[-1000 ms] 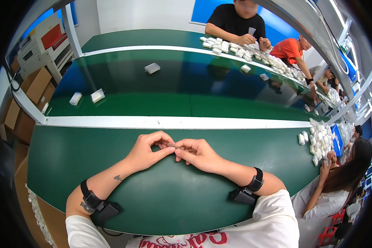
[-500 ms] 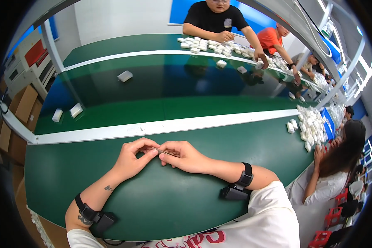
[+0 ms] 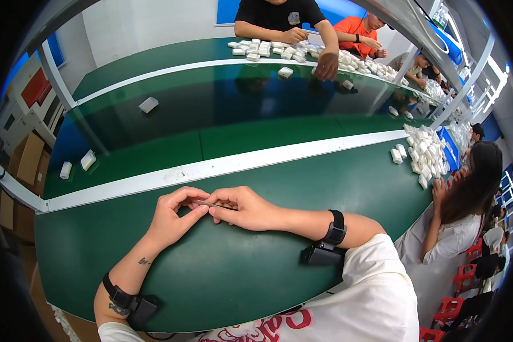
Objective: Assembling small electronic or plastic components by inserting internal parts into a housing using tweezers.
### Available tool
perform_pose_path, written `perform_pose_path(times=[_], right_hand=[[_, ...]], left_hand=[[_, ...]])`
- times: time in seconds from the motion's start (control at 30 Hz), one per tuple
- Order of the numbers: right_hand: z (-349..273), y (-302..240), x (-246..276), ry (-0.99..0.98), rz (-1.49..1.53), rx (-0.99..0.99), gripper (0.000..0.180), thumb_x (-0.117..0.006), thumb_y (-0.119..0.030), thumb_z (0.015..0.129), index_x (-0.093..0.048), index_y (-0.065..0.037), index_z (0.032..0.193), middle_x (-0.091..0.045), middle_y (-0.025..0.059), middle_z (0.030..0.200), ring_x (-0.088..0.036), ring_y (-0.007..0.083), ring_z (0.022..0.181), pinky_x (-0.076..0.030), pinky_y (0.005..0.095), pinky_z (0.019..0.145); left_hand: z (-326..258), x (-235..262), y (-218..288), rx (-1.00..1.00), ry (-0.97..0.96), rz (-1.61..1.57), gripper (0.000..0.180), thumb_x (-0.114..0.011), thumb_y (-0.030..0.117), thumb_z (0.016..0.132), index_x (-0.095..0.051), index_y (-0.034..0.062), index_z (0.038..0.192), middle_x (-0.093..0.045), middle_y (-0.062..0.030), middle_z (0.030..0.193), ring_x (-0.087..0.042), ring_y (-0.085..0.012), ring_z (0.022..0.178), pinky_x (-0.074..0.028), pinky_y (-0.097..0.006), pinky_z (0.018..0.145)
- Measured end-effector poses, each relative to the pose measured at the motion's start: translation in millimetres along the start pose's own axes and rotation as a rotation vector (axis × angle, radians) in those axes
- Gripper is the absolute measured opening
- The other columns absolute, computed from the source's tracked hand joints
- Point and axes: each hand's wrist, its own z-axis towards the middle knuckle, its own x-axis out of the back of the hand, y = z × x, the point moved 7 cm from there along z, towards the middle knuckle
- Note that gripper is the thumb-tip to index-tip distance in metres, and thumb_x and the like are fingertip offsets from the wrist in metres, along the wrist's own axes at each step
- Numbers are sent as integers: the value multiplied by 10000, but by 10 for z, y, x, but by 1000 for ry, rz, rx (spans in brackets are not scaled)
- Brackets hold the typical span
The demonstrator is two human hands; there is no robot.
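Note:
Both my hands meet above the green tabletop [image 3: 256, 262], close to the white rail. A thin, grey, narrow strip [image 3: 210, 204] runs between their fingertips; its exact kind does not show. My left hand [image 3: 175, 215] is closed, pinching one end between thumb and fingers. My right hand [image 3: 242, 210] is closed on the other end, thumb along the strip and fingers curled beneath. Most of the strip is hidden by the fingers. Each forearm wears a black strap with a small black box.
Beyond the white rail [image 3: 211, 165] lies a dark glossy strip with a few white packs [image 3: 148, 105]. A heap of white packs [image 3: 424, 151] lies right, beside a seated person [image 3: 461, 199]. Across the table, people handle another heap [image 3: 268, 50]. Cardboard boxes [image 3: 25, 165] stand left.
The view has shifted slightly. My hands keep hold of the strip, which shows a little more now. Across the table, one person's reaching hand has moved over the glossy strip; another's arm has drawn back.

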Motion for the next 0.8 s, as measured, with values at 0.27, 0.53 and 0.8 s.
perform_pose_path(times=[0.27,0.53,0.8], right_hand=[[13,34,4,-14,-28,-8,248,-552,-166,970,-604,0,1147,-648,24,781,-533,63,676,-434,252,615],[15,41,11,-36,-28,-56,250,-541,-194,985,-606,-13,1145,-652,26,838,-562,67,736,-461,241,613],[11,30,16,-3,-2,-47,248,-556,-204,969,-630,0,1088,-652,28,789,-542,70,658,-444,247,579]], left_hand=[[-18,27,-47,-43,7,8,166,-674,-24,837,-648,-6,1000,-681,-56,955,-628,-105,848,-513,-249,776],[-24,37,-47,-17,15,40,181,-700,-7,830,-650,-6,1004,-680,-53,941,-626,-98,825,-515,-239,758],[-17,46,-75,1,28,66,176,-697,14,843,-665,-9,1015,-693,-52,923,-631,-100,813,-519,-243,753]])
